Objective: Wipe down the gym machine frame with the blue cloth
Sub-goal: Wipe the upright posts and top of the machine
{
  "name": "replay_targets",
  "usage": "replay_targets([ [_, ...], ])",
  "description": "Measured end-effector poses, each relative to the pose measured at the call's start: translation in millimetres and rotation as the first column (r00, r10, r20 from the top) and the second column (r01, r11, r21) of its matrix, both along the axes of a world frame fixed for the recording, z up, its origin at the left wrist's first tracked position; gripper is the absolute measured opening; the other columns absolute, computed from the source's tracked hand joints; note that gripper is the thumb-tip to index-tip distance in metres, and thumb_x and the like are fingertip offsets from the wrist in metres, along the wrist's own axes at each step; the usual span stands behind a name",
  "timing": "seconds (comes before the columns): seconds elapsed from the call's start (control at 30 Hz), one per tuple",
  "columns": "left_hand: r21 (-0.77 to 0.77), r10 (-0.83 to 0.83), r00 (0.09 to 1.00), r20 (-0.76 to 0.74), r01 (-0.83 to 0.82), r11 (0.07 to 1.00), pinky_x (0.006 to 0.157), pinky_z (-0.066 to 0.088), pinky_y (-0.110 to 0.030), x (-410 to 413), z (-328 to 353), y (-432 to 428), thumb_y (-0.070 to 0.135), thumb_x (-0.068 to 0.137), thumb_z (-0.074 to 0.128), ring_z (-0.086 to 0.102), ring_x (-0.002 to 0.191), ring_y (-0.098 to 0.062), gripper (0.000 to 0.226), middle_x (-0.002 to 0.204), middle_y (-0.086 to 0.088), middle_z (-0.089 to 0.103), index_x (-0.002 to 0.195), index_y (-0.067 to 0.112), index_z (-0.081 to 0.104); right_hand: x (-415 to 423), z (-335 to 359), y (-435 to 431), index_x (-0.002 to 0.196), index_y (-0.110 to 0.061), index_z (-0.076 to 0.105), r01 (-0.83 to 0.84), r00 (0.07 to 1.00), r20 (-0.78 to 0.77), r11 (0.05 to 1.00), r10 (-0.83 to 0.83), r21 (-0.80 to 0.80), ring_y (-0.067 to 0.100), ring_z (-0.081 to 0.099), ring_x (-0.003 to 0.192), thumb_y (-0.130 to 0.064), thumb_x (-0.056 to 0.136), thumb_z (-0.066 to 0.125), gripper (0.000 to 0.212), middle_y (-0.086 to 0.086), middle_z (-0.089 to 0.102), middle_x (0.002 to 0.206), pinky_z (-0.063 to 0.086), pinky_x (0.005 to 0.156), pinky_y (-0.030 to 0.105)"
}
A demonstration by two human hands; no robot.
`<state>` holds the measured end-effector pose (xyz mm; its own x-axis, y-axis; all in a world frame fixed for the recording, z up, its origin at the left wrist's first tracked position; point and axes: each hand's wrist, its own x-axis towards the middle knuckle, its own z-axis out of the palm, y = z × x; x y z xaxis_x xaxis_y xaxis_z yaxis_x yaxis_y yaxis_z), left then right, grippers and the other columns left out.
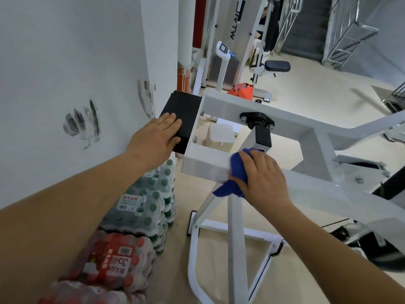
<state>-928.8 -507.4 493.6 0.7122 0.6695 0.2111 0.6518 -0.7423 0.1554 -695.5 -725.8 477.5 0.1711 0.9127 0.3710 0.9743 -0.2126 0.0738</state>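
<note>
blue cloth [237, 170] lies bunched on the near white beam of the gym machine frame [203, 165], gripped by the right hand [263, 178] with fingers together, seemingly curled over it, while the left hand [157, 137] rests flat, fingers straight, on a black end block [184, 106].

The machine frame [206, 165] ran its near beam from mid-picture toward the right edge, with the cloth [237, 170] draped over that beam under the right hand [263, 178], while the left hand [156, 137] lay flat on the pad [182, 115] capping the frame's end, just left of centre. The wall [65, 62] filled the upper left, and below it — in the lower left, on the floor beside the machine's base — packs of bottles [149, 205] sat one before another. Behind the beams, in the upper middle, stood a weighing scale [223, 49] and a padded seat [277, 65], with a staircase [306, 25] at the upper right.
</note>
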Motion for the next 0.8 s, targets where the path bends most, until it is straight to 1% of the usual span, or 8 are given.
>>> replay_targets([
  [0.1, -0.027, 0.035, 0.998, -0.053, -0.036, 0.999, 0.125, 0.017, -0.039, 5, 6, -4, 0.034, 0.108, 0.039, 0.02, 0.154, -0.024, 0.055, 0.167, -0.006, 0.025, 0.158, 0.016, 0.029, 27, -6, -32, 0.136, -0.004, 0.055, 0.051, 0.998, 0.033, 0.997, -0.053, 0.049, 0.04, 0.051, 0.122, -0.042, 0.09, 0.071, 0.061, 0.018, 0.056, 0.132, 0.042, 0.109, 0.051],
  [0.2, -0.007, 0.101, 0.982, -0.159, -0.103, 0.995, 0.118, 0.028, -0.042, 23, 15, -9, 0.024, 0.102, 0.041, 0.031, 0.144, -0.03, 0.048, 0.158, -0.014, 0.036, 0.147, 0.009, 0.039, 15, -8, -24, 0.129, -0.004, 0.057, 0.104, 0.995, 0.011, 0.994, -0.104, 0.031, 0.041, 0.051, 0.122, -0.041, 0.085, 0.074, 0.06, 0.02, 0.055, 0.132, 0.041, 0.111, 0.054],
  [0.3, -0.028, 0.088, 0.991, -0.098, -0.091, 0.995, 0.125, 0.018, -0.041, 55, 20, -38, 0.012, 0.096, 0.05, 0.024, 0.151, -0.027, 0.056, 0.164, -0.009, 0.027, 0.151, 0.013, 0.039, 6, -7, -14, 0.127, -0.008, 0.057, 0.059, 0.998, 0.004, 0.998, -0.06, 0.038, 0.037, 0.054, 0.116, -0.044, 0.082, 0.076, 0.061, 0.015, 0.057, 0.127, 0.042, 0.109, 0.05],
  [0.33, -0.04, 0.063, 0.997, -0.037, -0.065, 0.997, 0.126, 0.017, -0.04, 67, 20, -53, 0.016, 0.098, 0.052, 0.025, 0.152, -0.025, 0.057, 0.165, -0.006, 0.027, 0.152, 0.017, 0.038, 11, -6, -18, 0.129, -0.008, 0.056, 0.033, 0.999, 0.005, 0.999, -0.033, 0.044, 0.035, 0.054, 0.115, -0.045, 0.082, 0.076, 0.063, 0.014, 0.058, 0.127, 0.043, 0.108, 0.048],
  [0.43, -0.102, -0.037, 0.998, 0.042, 0.042, 0.994, 0.118, 0.037, -0.045, 101, 16, -98, 0.039, 0.102, 0.046, 0.039, 0.144, -0.024, 0.046, 0.158, -0.001, 0.042, 0.145, 0.024, 0.051, 47, -7, -50, 0.134, -0.008, 0.055, 0.023, 0.999, -0.028, 0.997, -0.021, 0.069, 0.035, 0.055, 0.116, -0.042, 0.086, 0.074, 0.062, 0.013, 0.058, 0.129, 0.045, 0.106, 0.048],
  [0.53, -0.098, -0.037, 0.997, 0.071, 0.044, 0.994, 0.102, 0.049, -0.044, 115, 13, -122, 0.041, 0.104, 0.044, 0.053, 0.129, -0.024, 0.037, 0.142, 0.001, 0.059, 0.132, 0.028, 0.065, 91, -12, -92, 0.134, -0.011, 0.055, 0.131, 0.989, -0.073, 0.99, -0.127, 0.047, 0.034, 0.054, 0.118, -0.047, 0.091, 0.069, 0.058, 0.011, 0.057, 0.131, 0.046, 0.106, 0.048],
  [0.63, -0.014, -0.102, 0.995, 0.006, 0.102, 0.995, 0.112, 0.04, -0.04, 115, 7, -124, 0.053, 0.105, 0.033, 0.059, 0.119, -0.02, 0.046, 0.13, 0.007, 0.067, 0.131, 0.032, 0.064, 111, -13, -111, 0.135, -0.01, 0.054, 0.219, 0.974, -0.058, 0.976, -0.218, 0.001, 0.034, 0.053, 0.12, -0.056, 0.096, 0.053, 0.06, 0.012, 0.056, 0.132, 0.044, 0.108, 0.048],
  [0.8, 0.013, -0.104, 0.987, -0.12, 0.106, 0.994, 0.12, 0.03, -0.043, 122, 3, -117, 0.067, 0.101, 0.018, 0.048, 0.138, -0.02, 0.061, 0.14, 0.006, 0.061, 0.139, 0.037, 0.056, 77, -16, -88, 0.132, -0.011, 0.054, 0.251, 0.965, -0.094, 0.966, -0.246, 0.056, 0.034, 0.05, 0.118, -0.057, 0.096, 0.045, 0.058, 0.012, 0.055, 0.129, 0.041, 0.107, 0.05],
])
